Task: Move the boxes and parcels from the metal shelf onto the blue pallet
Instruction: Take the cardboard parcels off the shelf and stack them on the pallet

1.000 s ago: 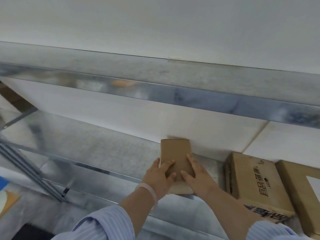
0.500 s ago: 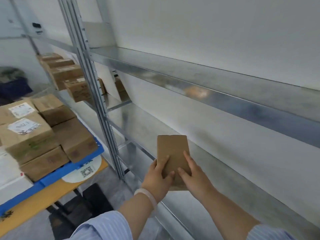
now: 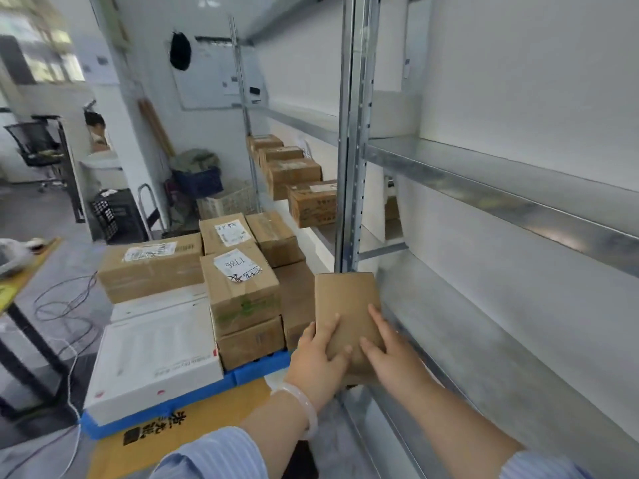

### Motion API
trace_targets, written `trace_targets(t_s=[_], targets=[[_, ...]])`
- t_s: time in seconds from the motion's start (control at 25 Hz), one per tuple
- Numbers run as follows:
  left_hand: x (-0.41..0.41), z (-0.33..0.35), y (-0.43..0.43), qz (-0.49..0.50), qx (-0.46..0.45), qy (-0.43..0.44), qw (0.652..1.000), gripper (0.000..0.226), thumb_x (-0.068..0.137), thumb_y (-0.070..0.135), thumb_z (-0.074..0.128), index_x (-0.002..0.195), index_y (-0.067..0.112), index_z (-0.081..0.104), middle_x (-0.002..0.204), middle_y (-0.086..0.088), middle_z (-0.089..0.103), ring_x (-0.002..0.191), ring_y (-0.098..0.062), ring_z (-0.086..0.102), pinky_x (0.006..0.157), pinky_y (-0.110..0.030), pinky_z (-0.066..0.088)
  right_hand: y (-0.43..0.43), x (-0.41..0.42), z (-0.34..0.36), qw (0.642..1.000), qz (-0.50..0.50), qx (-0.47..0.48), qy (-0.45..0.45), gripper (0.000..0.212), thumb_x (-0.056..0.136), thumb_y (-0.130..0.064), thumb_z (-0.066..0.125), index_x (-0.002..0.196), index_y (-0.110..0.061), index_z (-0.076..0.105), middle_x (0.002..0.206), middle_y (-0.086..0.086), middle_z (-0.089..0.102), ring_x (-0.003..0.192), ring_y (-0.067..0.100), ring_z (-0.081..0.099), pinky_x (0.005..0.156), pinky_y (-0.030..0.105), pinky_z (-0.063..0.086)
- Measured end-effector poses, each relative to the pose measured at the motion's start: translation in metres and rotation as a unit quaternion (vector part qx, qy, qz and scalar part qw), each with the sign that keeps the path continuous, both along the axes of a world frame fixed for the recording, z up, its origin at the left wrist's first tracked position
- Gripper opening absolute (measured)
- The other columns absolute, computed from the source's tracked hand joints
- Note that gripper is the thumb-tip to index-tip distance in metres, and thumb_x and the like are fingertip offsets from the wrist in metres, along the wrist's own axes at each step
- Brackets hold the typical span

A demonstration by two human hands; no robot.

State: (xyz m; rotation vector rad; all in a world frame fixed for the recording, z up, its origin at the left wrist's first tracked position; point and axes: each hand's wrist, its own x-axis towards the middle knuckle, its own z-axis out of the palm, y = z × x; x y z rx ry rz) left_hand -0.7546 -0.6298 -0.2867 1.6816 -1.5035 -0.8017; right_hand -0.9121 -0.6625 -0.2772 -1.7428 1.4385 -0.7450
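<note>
I hold a small flat brown cardboard parcel (image 3: 345, 305) in front of me with both hands. My left hand (image 3: 316, 361) grips its lower left edge, thumb on top. My right hand (image 3: 394, 361) grips its lower right edge. The parcel hangs in the air beside the metal shelf (image 3: 484, 174) upright, just right of the blue pallet (image 3: 256, 371). The pallet carries several brown boxes, among them a tall labelled box (image 3: 242, 288), and a flat white box (image 3: 152, 354) at its front.
More brown boxes (image 3: 294, 174) stand in a row on a farther shelf section behind the steel upright (image 3: 352, 133). A yellow board (image 3: 173, 433) lies under the pallet. Cables trail on the floor at left beside a table (image 3: 20, 274). Crates and a chair stand farther back.
I lifted the parcel off the shelf and turned left with it. The view swung from the shelf and wall round to the pallet; both hands keep the same grip.
</note>
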Motion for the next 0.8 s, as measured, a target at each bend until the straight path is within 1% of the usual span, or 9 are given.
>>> trace_targets(t_s=[0.08,0.16,0.28,0.32,0.44,0.56,0.6,0.68,0.8], targets=[[0.027,0.002,-0.018,0.008,-0.001,-0.007,1.0,0.06,0.091,0.047,0.052,0.143,0.053,0.023,0.157,0.002,0.019,0.139,-0.02,0.027,0.112,-0.032,0.028,-0.019,0.024,0.001,1.0,-0.001,0.014,-0.011,0.062,0.096,-0.043,0.048,0.144,-0.057,0.011,0.15,-0.006,0.032,0.115,0.009,0.04,0.092,0.031,0.038],[0.045,0.002,-0.031,0.017,0.0,-0.016,1.0,0.062,0.093,0.047,0.05,0.146,0.049,0.02,0.158,0.003,0.015,0.142,-0.018,0.022,0.107,-0.025,0.024,-0.037,0.039,0.003,1.0,0.0,0.029,-0.008,0.062,0.096,-0.043,0.046,0.145,-0.057,0.01,0.151,-0.005,0.031,0.117,0.013,0.041,0.096,0.035,0.04],[0.056,0.001,-0.038,0.017,-0.01,-0.037,0.999,0.063,0.094,0.047,0.049,0.149,0.042,0.019,0.159,0.003,0.014,0.144,-0.017,0.016,0.113,-0.03,0.021,-0.067,0.05,0.005,0.999,0.009,0.032,0.003,0.062,0.097,-0.041,0.047,0.147,-0.053,0.013,0.152,-0.005,0.03,0.113,0.011,0.041,0.092,0.031,0.038],[0.06,0.002,-0.042,0.022,-0.017,-0.051,0.998,0.061,0.095,0.045,0.049,0.149,0.041,0.02,0.158,0.003,0.016,0.144,-0.017,0.016,0.114,-0.031,0.02,-0.079,0.053,0.006,0.999,0.012,0.033,0.007,0.062,0.097,-0.041,0.048,0.147,-0.051,0.013,0.153,-0.005,0.029,0.116,0.013,0.042,0.092,0.032,0.038],[0.074,0.011,-0.06,0.053,-0.082,-0.141,0.985,0.056,0.095,0.039,0.051,0.147,0.035,0.03,0.154,0.006,0.026,0.14,-0.012,0.02,0.115,-0.027,0.017,-0.116,0.065,0.001,0.998,0.024,0.047,0.022,0.062,0.097,-0.039,0.049,0.148,-0.049,0.013,0.154,-0.002,0.027,0.128,0.021,0.04,0.097,0.038,0.04],[0.083,0.017,-0.079,0.098,-0.128,-0.258,0.953,0.054,0.093,0.04,0.05,0.144,0.035,0.036,0.149,0.011,0.034,0.135,-0.01,0.027,0.113,-0.028,0.019,-0.149,0.075,-0.006,0.996,0.058,0.066,0.019,0.062,0.098,-0.038,0.049,0.147,-0.05,0.013,0.154,-0.001,0.026,0.128,0.022,0.04,0.093,0.037,0.041],[0.086,0.017,-0.085,0.107,-0.121,-0.294,0.942,0.054,0.093,0.043,0.048,0.145,0.036,0.035,0.15,0.012,0.033,0.136,-0.011,0.025,0.113,-0.03,0.018,-0.158,0.078,-0.007,0.995,0.067,0.074,0.019,0.062,0.098,-0.039,0.049,0.147,-0.051,0.014,0.154,-0.001,0.027,0.127,0.022,0.041,0.092,0.035,0.042],[0.092,0.014,-0.101,0.117,-0.083,-0.354,0.924,0.056,0.093,0.049,0.04,0.147,0.038,0.028,0.155,0.012,0.025,0.142,-0.013,0.016,0.117,-0.035,0.01,-0.18,0.083,-0.01,0.992,0.088,0.088,0.023,0.061,0.097,-0.041,0.049,0.146,-0.052,0.014,0.154,-0.001,0.029,0.129,0.023,0.04,0.096,0.037,0.041],[0.099,0.004,-0.118,0.113,-0.012,-0.394,0.912,0.061,0.093,0.057,0.033,0.149,0.038,0.018,0.159,0.012,0.015,0.145,-0.016,0.006,0.119,-0.043,-0.001,-0.205,0.091,-0.014,0.988,0.117,0.095,0.028,0.06,0.096,-0.048,0.048,0.144,-0.057,0.013,0.154,-0.007,0.028,0.132,0.022,0.038,0.101,0.039,0.038]])
